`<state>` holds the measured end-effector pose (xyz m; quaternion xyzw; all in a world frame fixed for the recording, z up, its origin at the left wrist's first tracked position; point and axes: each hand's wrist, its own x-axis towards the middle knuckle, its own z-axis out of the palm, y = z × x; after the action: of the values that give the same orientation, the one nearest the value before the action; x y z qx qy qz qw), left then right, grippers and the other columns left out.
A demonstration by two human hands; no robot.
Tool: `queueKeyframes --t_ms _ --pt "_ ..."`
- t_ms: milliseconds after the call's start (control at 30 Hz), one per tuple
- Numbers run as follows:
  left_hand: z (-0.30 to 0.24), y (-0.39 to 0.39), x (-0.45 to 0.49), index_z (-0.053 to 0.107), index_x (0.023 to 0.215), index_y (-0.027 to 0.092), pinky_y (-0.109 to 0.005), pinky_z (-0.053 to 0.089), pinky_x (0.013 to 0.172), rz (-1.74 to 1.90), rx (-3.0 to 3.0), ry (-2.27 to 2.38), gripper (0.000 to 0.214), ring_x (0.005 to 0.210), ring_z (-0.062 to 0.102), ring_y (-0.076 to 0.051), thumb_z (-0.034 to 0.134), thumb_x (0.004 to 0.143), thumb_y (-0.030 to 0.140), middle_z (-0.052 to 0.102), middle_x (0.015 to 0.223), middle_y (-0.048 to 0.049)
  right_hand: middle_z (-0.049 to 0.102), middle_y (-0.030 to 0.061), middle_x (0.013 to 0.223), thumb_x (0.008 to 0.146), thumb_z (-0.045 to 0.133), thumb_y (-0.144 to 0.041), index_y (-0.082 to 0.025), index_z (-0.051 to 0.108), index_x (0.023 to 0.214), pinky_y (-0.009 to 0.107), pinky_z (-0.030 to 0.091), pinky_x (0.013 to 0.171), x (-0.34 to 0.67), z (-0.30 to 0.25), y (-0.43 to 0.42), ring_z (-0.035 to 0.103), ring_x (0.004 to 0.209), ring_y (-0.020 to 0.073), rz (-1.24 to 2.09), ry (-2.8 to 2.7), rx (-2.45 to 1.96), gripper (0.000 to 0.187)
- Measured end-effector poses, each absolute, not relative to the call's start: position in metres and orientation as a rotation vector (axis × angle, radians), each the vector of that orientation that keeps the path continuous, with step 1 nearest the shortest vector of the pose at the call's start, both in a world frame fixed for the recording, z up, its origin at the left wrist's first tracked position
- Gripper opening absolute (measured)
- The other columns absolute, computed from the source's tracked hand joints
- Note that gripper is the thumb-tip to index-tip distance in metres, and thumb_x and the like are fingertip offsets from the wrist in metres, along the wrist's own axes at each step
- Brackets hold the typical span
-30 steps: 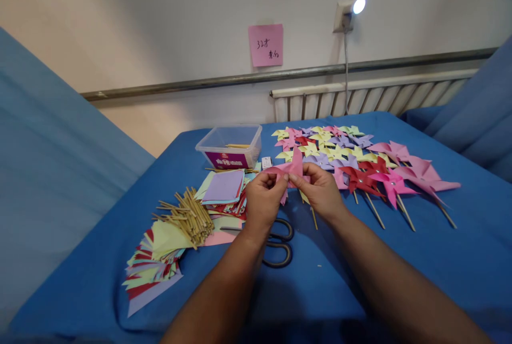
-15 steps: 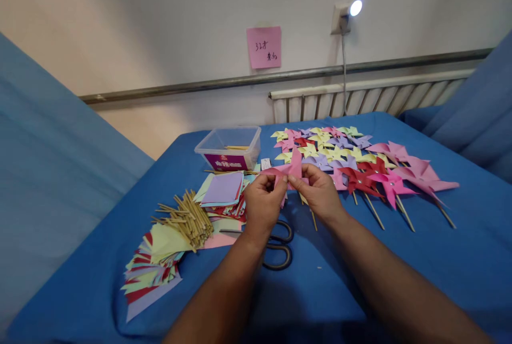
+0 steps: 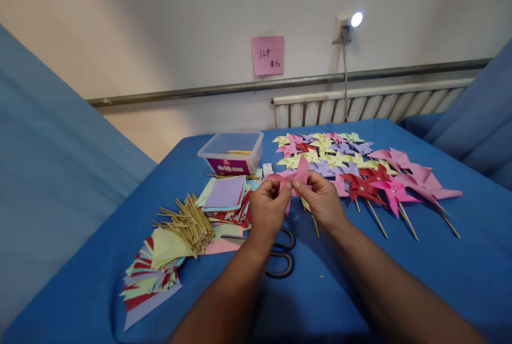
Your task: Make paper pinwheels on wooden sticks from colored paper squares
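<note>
A pink paper pinwheel (image 3: pixel 303 169) is held up over the table between both my hands. My left hand (image 3: pixel 269 206) pinches its left side and middle with thumb and fingers. On the other side my right hand (image 3: pixel 323 199) grips it, thumb pressed near the centre close to the left thumb. The fingers hide whatever lies at the pinwheel's centre. Below my left wrist lie scissors (image 3: pixel 285 264) with black handles, the blades partly covered by my arm. Just behind the hands stands a small white box (image 3: pixel 268 169).
Finished pinwheels (image 3: pixel 340 158) in several colours spread over the right of the blue table (image 3: pixel 400 296). At the left are paper squares (image 3: pixel 224 193), a heap of thin sticks (image 3: pixel 192 226) and fanned paper (image 3: pixel 150 280). A clear plastic tub (image 3: pixel 232 153) stands behind.
The whole view has shifted slightly, so things sit a little lower in the picture. Both hands keep hold of the pink pinwheel, with only small movement of the fingers.
</note>
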<state>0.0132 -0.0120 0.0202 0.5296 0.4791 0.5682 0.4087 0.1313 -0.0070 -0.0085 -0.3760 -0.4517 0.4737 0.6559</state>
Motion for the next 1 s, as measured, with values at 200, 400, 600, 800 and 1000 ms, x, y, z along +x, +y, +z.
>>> queueKeyframes --t_ms 200,400,600,800,1000 --pt "0.0139 -0.0066 0.0137 0.061 0.069 0.016 -0.021 0.036 0.053 1.418 1.207 1.105 0.023 0.055 0.045 -0.008 0.075 0.069 0.034 0.053 0.060 0.0036 0.069 0.0005 0.082 0.076 0.075 -0.038 -0.021 0.070 0.086 0.031 0.047 0.075 0.1291 -0.0072 -0.0084 0.059 0.076 0.0167 1.021 -1.007 -0.900 0.021" --pt "0.0134 -0.0057 0.0131 0.058 0.071 0.017 -0.020 0.034 0.051 1.389 1.126 1.042 0.028 0.052 0.044 -0.007 0.078 0.068 0.037 0.052 0.060 0.0045 0.070 0.0006 0.083 0.080 0.071 -0.042 -0.022 0.070 0.086 0.031 0.047 0.076 0.1277 -0.0102 -0.0092 0.060 0.077 0.0172 1.109 -0.984 -0.863 0.021" --pt "0.0179 -0.0072 0.0130 0.056 0.067 0.017 -0.019 0.031 0.046 1.408 1.108 1.053 0.029 0.047 0.041 -0.006 0.079 0.065 0.035 0.049 0.055 0.0060 0.071 0.0000 0.086 0.077 0.075 -0.037 -0.022 0.071 0.089 0.032 0.048 0.079 0.1270 -0.0099 -0.0110 0.061 0.079 0.0167 1.119 -0.977 -0.835 0.019" --pt "0.0168 -0.0064 0.0135 0.058 0.072 0.016 -0.019 0.034 0.048 1.411 1.090 1.080 0.028 0.048 0.044 -0.007 0.079 0.064 0.033 0.053 0.057 0.0053 0.071 0.0005 0.084 0.074 0.077 -0.037 -0.022 0.072 0.088 0.033 0.049 0.078 0.1260 -0.0100 -0.0090 0.062 0.077 0.0175 1.137 -0.943 -0.845 0.021" --pt "0.0124 -0.0026 0.0132 0.061 0.078 0.015 -0.020 0.041 0.056 1.481 1.088 1.099 0.029 0.059 0.054 -0.009 0.080 0.061 0.029 0.060 0.067 0.0026 0.070 0.0006 0.081 0.075 0.075 -0.039 -0.021 0.071 0.088 0.033 0.049 0.077 0.1234 -0.0114 -0.0099 0.062 0.076 0.0179 1.143 -0.942 -0.859 0.022"
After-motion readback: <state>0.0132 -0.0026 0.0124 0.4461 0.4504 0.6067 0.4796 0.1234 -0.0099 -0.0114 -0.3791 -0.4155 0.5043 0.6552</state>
